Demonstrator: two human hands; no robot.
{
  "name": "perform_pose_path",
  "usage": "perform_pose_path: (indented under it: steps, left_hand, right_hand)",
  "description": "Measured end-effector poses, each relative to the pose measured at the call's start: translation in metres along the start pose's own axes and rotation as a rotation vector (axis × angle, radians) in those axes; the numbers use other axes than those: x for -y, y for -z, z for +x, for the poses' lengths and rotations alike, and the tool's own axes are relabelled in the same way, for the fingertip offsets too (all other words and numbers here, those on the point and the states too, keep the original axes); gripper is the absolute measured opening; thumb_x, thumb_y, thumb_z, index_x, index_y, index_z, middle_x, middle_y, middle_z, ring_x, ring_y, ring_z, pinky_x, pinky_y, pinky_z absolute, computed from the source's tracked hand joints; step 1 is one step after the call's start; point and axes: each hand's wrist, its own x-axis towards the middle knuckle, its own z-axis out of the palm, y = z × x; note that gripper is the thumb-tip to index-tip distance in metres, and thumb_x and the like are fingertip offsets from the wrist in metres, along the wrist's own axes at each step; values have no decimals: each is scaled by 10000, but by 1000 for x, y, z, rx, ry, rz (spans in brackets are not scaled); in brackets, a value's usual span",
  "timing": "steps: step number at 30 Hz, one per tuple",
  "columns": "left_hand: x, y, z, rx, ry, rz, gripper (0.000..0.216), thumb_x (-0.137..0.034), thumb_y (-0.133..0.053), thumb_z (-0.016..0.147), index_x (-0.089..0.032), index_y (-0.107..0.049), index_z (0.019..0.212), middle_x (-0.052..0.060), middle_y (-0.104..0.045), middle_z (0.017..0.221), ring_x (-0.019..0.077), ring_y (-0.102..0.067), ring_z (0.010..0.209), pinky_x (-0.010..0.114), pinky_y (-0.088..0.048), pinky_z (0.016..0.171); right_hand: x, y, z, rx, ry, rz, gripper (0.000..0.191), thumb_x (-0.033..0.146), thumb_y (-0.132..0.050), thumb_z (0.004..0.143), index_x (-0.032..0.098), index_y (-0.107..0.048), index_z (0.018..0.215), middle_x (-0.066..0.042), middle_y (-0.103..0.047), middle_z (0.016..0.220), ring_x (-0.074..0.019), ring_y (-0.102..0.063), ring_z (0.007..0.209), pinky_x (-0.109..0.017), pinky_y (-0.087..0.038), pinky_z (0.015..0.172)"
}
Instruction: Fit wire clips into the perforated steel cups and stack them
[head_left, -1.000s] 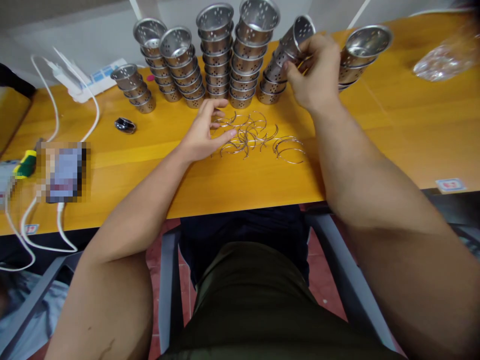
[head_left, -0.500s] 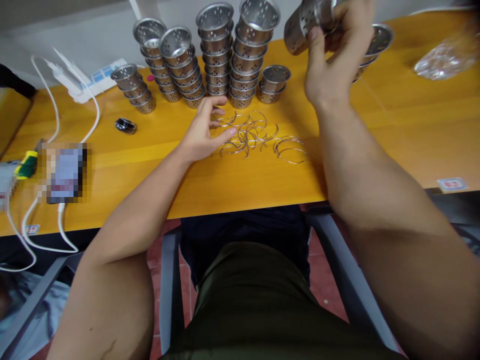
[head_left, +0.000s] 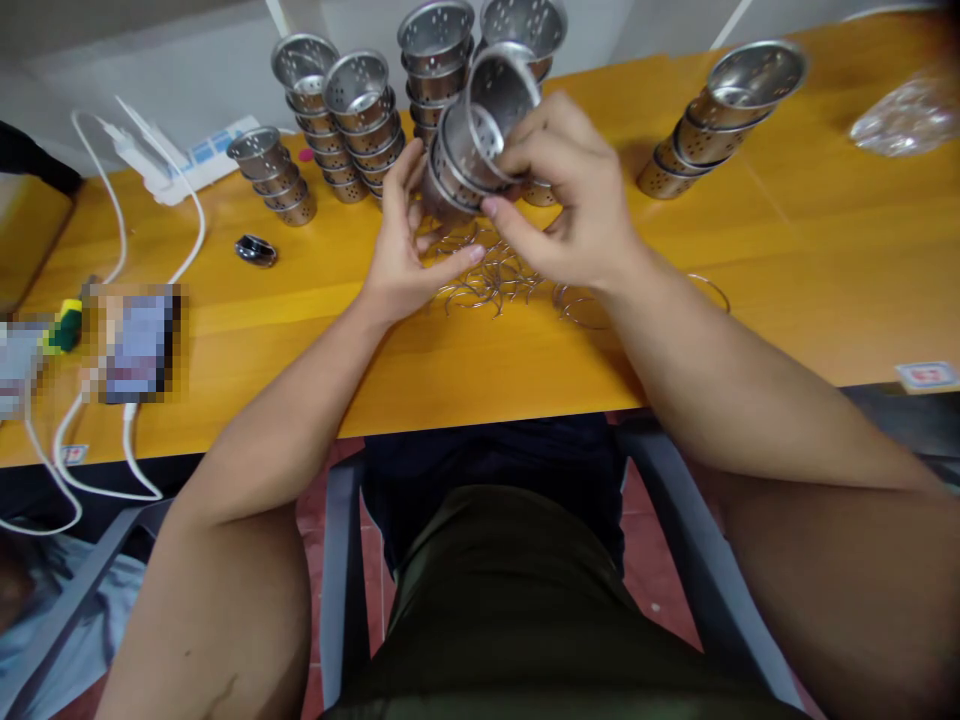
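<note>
My right hand [head_left: 574,200] is closed around a short stack of perforated metal cups [head_left: 472,140], tilted with the mouths toward me, held above the yellow table [head_left: 450,350]. Fingers of my left hand [head_left: 409,245] reach up and touch the bottom of that stack; its fingers are curved round it. Right under both hands lies a pile of thin wire rings [head_left: 499,280]. Behind the hands stand several stacks of the same cups [head_left: 360,110].
A leaning stack of cups [head_left: 712,110] lies at the right back. A small stack [head_left: 274,175], a black ring-shaped object [head_left: 255,250], a white power strip [head_left: 180,160] with cables and a blurred-out device [head_left: 131,340] sit left. A clear plastic bag [head_left: 900,115] is far right.
My right hand carried the cup stack from high at the right back down and left, over the wire rings. My left hand rose from the rings to meet the stack.
</note>
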Motion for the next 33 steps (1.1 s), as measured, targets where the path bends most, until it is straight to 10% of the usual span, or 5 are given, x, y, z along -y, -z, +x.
perform_pose_path:
  steps: [7,20,26,33]
  left_hand:
    - [13,15,3,41,5,11,1029,-764,-1058,1029,-356,-533,1814,142,-765,1727,469,-751,1728,679,-575,1570]
    - [13,36,9,37,17,35,1074,-1054,-1005,910,-314,-697,1625,124,-867,1531,446,-839,1516,668,-639,1450]
    - [62,69,13,8,35,13,1012,-1042,-1045,848,-431,-735,1593,104,-877,1545,445,-859,1422,759,-676,1371]
    - [110,96,8,-25,101,58,1098,-1065,-1112,735,-400,-742,1527,73,-928,1389,417,-884,1323,793,-731,1256]
  right_hand:
    - [-16,-14,-1,254,-25,200,390,746,-947,1087,374,-838,1131,-108,-821,1350,-457,-758,1366,-675,-683,1253]
    - [-12,-18,1,111,-153,146,629,1016,-750,1094,392,-821,1081,-119,-781,1133,-455,-736,1210,-673,-690,1130]
    - [-26,-4,5,-50,-145,111,687,994,-725,1095,340,-625,911,-123,-735,1060,-370,-642,1010,-639,-640,1038]
    - [-55,-3,3,80,-176,141,838,1158,-737,980,337,-626,851,-65,-680,885,-284,-493,845,-579,-557,887]
